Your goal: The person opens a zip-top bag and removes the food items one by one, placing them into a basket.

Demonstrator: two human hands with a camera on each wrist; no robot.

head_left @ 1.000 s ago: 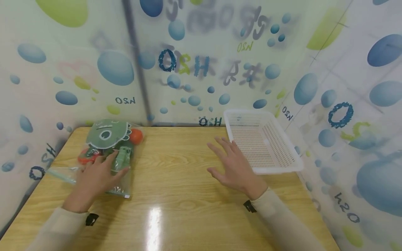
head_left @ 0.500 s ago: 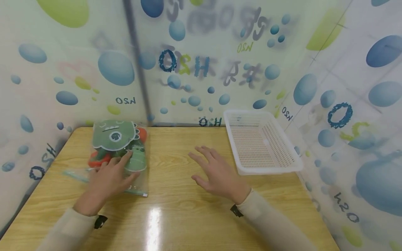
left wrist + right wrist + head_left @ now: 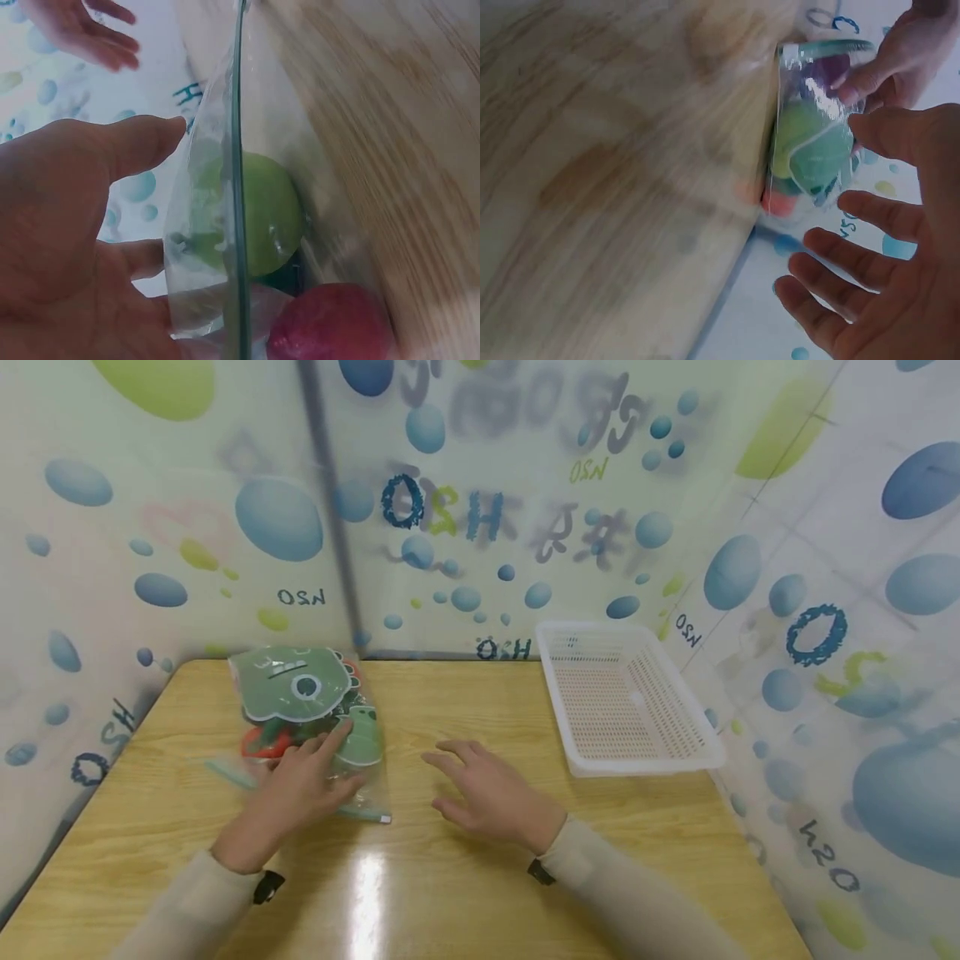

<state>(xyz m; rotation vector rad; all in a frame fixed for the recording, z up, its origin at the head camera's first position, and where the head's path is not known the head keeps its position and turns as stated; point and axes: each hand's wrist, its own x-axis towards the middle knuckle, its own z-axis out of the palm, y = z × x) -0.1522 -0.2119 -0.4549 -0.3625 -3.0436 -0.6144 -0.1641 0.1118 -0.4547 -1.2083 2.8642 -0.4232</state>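
A clear zip bag point(image 3: 300, 689) with a green cartoon creature print lies on the left half of the table. My left hand point(image 3: 288, 797) rests on its near part, fingers spread over the plastic. Inside, the left wrist view shows a round green item point(image 3: 274, 214) and a dark red one point(image 3: 330, 322); their exact kinds are unclear through the film. The bag's green zip strip point(image 3: 238, 180) faces my left palm. To the right of the bag, my right hand point(image 3: 491, 793) hovers over the table with fingers loosely extended, holding nothing and apart from the bag.
A white perforated plastic basket point(image 3: 637, 767) stands at the back right of the wooden table point(image 3: 450, 893). Patterned sheets with blue and green bubbles point(image 3: 279, 518) enclose the table's back and sides.
The bag has slid to the right along the table under my left hand. My right hand has moved left, away from the basket and closer to the bag.
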